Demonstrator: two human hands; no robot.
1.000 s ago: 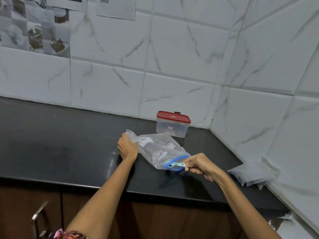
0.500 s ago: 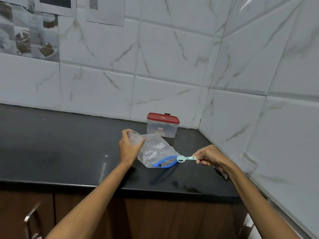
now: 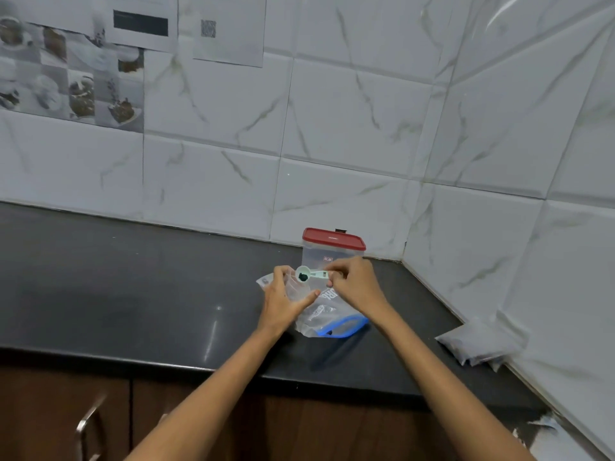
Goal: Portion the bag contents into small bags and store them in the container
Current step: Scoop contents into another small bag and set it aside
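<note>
Dim, cool, even light leaves the scene greyish. The glossy black stone counter [image 3: 133, 294] carries a pale streak of glare, and soft shadows lie under the forearms. Wide-angle distortion bends the white marble-veined wall tiles [image 3: 366, 128]; the edges look soft.

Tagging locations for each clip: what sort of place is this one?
Most likely a home kitchen: a dark countertop set into a corner of marble-look wall tiles, wooden cabinet doors below, and a red-lidded food container on the counter.
</note>
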